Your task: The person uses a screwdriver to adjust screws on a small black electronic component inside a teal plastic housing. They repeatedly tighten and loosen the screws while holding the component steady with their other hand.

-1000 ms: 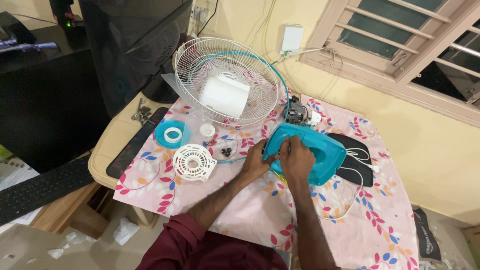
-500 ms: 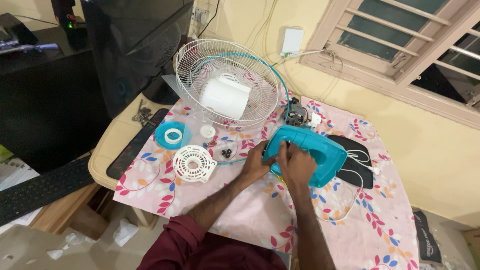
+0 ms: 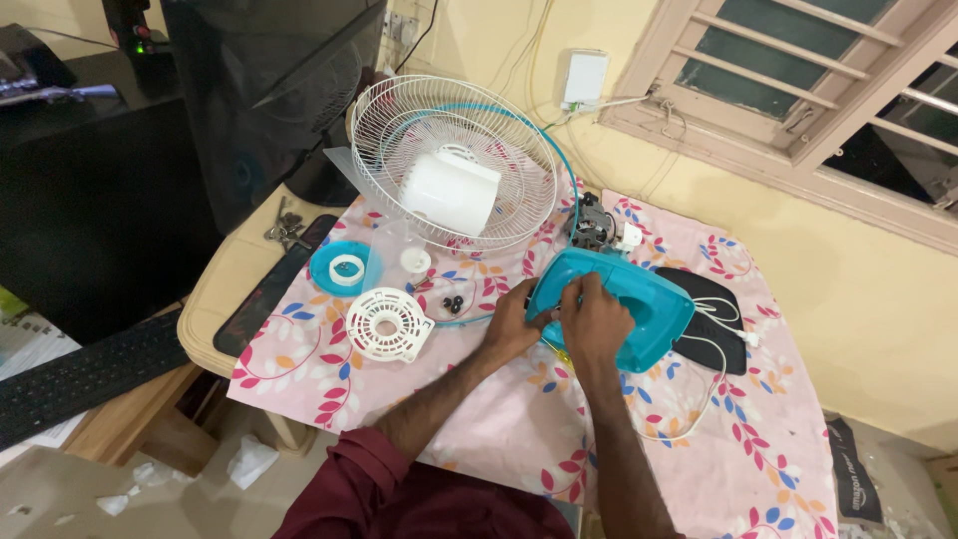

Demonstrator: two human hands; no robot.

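With both hands you are working at the near-left edge of the teal fan base (image 3: 639,304) lying mid-desk, left hand (image 3: 511,324) gripping its rim, right hand (image 3: 591,321) pressing on top, fingers closed; steady it before prying further.

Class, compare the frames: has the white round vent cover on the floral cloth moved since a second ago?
No. The white round vent cover lies in the same spot beside the blue disc and left of the small black screws.
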